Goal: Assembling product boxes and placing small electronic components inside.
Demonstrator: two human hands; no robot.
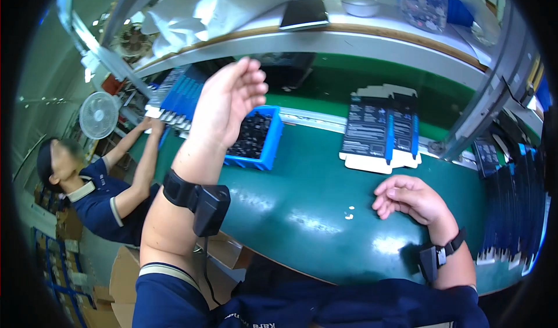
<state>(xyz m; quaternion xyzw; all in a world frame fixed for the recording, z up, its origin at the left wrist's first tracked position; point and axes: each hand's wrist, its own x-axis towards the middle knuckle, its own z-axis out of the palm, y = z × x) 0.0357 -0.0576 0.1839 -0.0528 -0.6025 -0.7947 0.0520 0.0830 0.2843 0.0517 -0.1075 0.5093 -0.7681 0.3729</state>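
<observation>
1. Your left grip point(235, 92) is raised with the fingers loosely spread and bent, and nothing shows in it. In the view it overlaps the blue, rectangular plastic bin point(274, 142); how high it hangs above the rim cannot be told.
2. Your right grip point(410, 200) is loosely curled over the green, glossy tabletop point(302, 191), with a gap between thumb and fingers and no thing visible in it.
3. The small black parts point(251, 137) lie heaped in the bin, just below and to the right of your left grip. The bin looks well filled, so you seem to have plenty left.
4. The black-and-blue printed flat cartons point(369, 127) with white flaps lie just beyond your right grip, apart from it. They are flat, so any shaping of these looks not yet done.
5. A dense row of dark, blue-edged cartons point(511, 206) stands to the right of your right grip; whether these are finished or waiting, you cannot tell from here.
6. Left of your left grip, a co-worker's hands point(154, 124) are at a blue-and-black carton stack point(185, 92).
7. Small white scraps point(349, 213) lie left of your right grip.
</observation>
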